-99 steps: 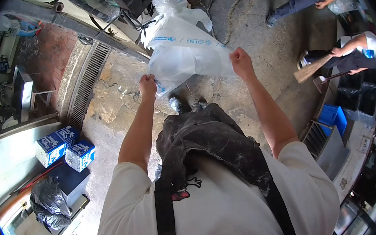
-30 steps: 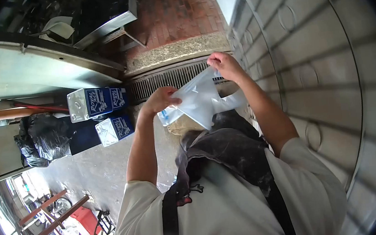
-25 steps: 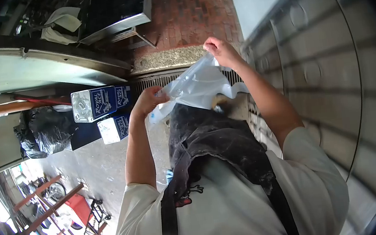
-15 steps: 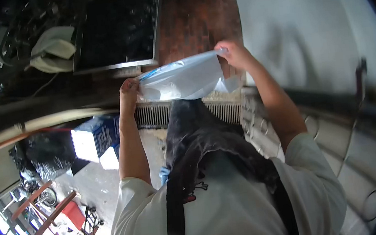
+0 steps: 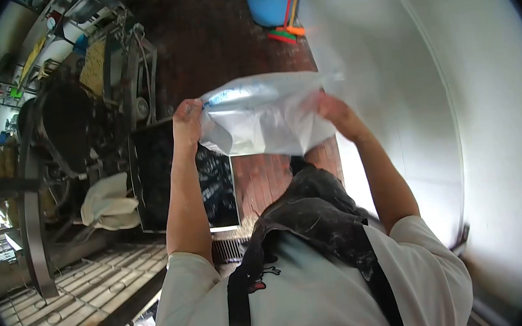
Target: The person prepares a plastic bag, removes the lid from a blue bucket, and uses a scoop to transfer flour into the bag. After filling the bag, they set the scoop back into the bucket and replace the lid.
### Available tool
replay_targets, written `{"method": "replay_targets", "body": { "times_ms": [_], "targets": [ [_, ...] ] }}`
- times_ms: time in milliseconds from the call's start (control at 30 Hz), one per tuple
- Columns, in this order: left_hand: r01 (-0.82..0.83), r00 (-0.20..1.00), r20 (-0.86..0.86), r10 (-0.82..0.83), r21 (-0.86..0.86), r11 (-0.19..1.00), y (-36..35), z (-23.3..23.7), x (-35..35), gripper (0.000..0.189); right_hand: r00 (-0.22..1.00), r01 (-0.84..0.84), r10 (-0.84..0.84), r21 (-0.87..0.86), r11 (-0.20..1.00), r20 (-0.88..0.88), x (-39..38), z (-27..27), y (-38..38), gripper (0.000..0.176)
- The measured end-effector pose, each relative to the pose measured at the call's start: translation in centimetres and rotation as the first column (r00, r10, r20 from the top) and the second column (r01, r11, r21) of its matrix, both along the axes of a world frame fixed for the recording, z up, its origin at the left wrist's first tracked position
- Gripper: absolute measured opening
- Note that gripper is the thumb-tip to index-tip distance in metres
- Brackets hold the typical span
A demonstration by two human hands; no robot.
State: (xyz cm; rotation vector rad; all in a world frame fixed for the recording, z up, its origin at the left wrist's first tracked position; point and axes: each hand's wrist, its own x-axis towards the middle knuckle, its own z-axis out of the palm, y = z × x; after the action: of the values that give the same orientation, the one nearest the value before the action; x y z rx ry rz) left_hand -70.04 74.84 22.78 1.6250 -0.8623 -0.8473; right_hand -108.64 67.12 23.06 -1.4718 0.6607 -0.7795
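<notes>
A translucent whitish plastic bag [image 5: 262,115] with blue print along its upper left edge stretches between my two hands, held out in front of me. My left hand [image 5: 187,121] is closed on its left end, fingers pinching the edge. At the right end, my right hand [image 5: 337,113] is closed on the bag; its fingertips are smeared by motion and partly behind the plastic. A dark apron [image 5: 303,203] hangs from straps over my light shirt.
Left of the bag lies a black flat tray [image 5: 168,188] with white smudges. A pale cloth sack [image 5: 109,204] and dark machinery [image 5: 66,126] stand further left. Ahead, a blue bucket [image 5: 269,0] and brooms [image 5: 290,29] stand by the white wall [image 5: 392,79]. Brown tiled floor [image 5: 209,35] runs forward.
My body has moved forward past the doorway grating into the room; the black tray now lies beside my left arm. The bag stays between both hands, and the right hand has dropped slightly.
</notes>
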Motion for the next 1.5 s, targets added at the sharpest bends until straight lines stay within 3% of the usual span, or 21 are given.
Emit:
{"method": "replay_targets", "body": {
  "times_ms": [67,133,267,333,367,467,500,633,700,733,833,967,1000,1067,1100,1167,1200,1267,1300,1400,1500],
  "targets": [
    [-0.045,0.995,0.093,0.037,0.092,0.995,-3.8,1.5,1.3,0.025,0.933,-0.022,0.132,0.314,0.949,-0.334,1.8,-1.2,-5.7,0.026],
    [-0.16,0.974,0.18,0.141,0.098,0.982,-6.3,-0.5,4.0,0.025,0.926,-0.005,0.132,0.339,0.941,-0.354,3.9,-1.1,-10.3,0.02],
    [-0.261,0.951,0.205,0.231,0.131,0.956,-10.0,0.4,9.1,0.025,0.946,-0.188,0.227,0.181,0.965,-0.231,10.3,-2.0,-21.2,0.016],
    [-0.349,0.935,0.145,0.322,0.23,0.908,-12.0,0.8,10.8,0.019,0.937,-0.265,0.339,0.456,0.85,-0.087,14.8,-2.1,-26.2,0.017],
    [-0.353,0.934,0.14,0.328,0.225,0.908,-13.4,0.2,12.1,0.019,0.941,-0.271,0.335,0.488,0.829,-0.047,16.7,-0.8,-28.5,0.021],
    [-0.452,0.891,0.029,0.454,0.161,0.877,-19.6,-2.9,16.7,0.019,0.903,-0.405,0.43,0.306,0.861,-0.015,23.5,-4.9,-36.2,0.026],
    [-0.453,0.891,0.044,0.451,0.104,0.885,-22.4,-4.7,18.9,0.019,0.799,-0.474,0.541,0.28,0.835,-0.262,24.6,-3.8,-39.8,0.027],
    [-0.381,0.919,0.151,0.364,0.103,0.919,-36.2,-3.5,26.1,0.021,0.805,-0.3,0.465,0.423,0.855,-0.369,29.8,-5.3,-50.3,0.025],
    [-0.297,0.95,0.137,0.28,0.121,0.947,-45.0,-1.2,29.5,0.022,0.96,-0.147,0.24,0.47,0.87,-0.143,31.9,-4.9,-55.7,0.022],
    [-0.285,0.953,0.143,0.268,0.121,0.951,-49.4,-0.2,31.1,0.022,0.964,-0.139,0.228,0.471,0.871,-0.137,32.8,-4.3,-58.5,0.022],
    [-0.234,0.966,0.116,0.23,0.026,0.972,-62.4,2.2,35.1,0.023,0.957,0.027,0.059,0.29,0.957,-0.286,35.1,-2.6,-66.3,0.022],
    [-0.064,0.964,0.257,0.067,-0.018,0.998,-77.0,4.3,38.2,0.026,0.962,0.168,-0.093,0.289,0.942,-0.258,39.0,-2.7,-77.3,0.019],
    [-0.056,0.956,0.286,0.062,-0.029,0.998,-79.9,4.4,38.7,0.026,0.964,0.149,-0.072,0.298,0.943,-0.255,40.0,-2.8,-80.3,0.019],
    [-0.088,0.916,0.392,0.085,-0.012,0.996,-84.1,2.8,41.4,0.026,0.886,0.175,-0.124,0.076,0.982,-0.446,42.9,-2.6,-86.8,0.019],
    [-0.093,0.871,0.482,0.09,-0.019,0.996,-86.8,2.4,42.9,0.026,0.977,0.121,-0.085,0.178,0.977,-0.194,44.2,-4.8,-89.9,0.019],
    [-0.186,0.855,0.482,0.192,-0.06,0.981,-90.3,2.1,45.3,0.024,0.969,0.077,-0.036,0.158,0.985,-0.245,47.9,-2.8,-95.5,0.016],
    [-0.235,0.834,0.501,0.229,-0.051,0.971,-91.9,2.4,47.2,0.024,0.977,0.076,-0.02,0.259,0.963,-0.211,49.8,-3.1,-98.2,0.018],
    [-0.208,0.975,0.094,0.2,0.087,0.974,-94.6,2.5,50.2,0.021,0.976,0.04,0.033,0.327,0.944,-0.216,52.8,-3.4,-103.7,0.022],
    [-0.244,0.97,0.03,0.242,0.072,0.967,-95.9,3.8,50.8,0.018,0.974,0.016,0.059,0.328,0.945,-0.218,54.7,-2.8,-106.1,0.022],
    [-0.302,0.953,-0.022,0.304,0.063,0.951,-101.6,3.3,54.8,0.017,0.979,-0.003,0.062,0.286,0.958,-0.195,60.2,-0.8,-114.4,0.021],
    [-0.246,0.968,-0.018,0.25,0.119,0.962,-108.8,0.9,58.9,0.017,0.999,-0.012,0.027,0.303,0.953,-0.047,64.7,-0.4,-120.8,0.019]
  ]
}}
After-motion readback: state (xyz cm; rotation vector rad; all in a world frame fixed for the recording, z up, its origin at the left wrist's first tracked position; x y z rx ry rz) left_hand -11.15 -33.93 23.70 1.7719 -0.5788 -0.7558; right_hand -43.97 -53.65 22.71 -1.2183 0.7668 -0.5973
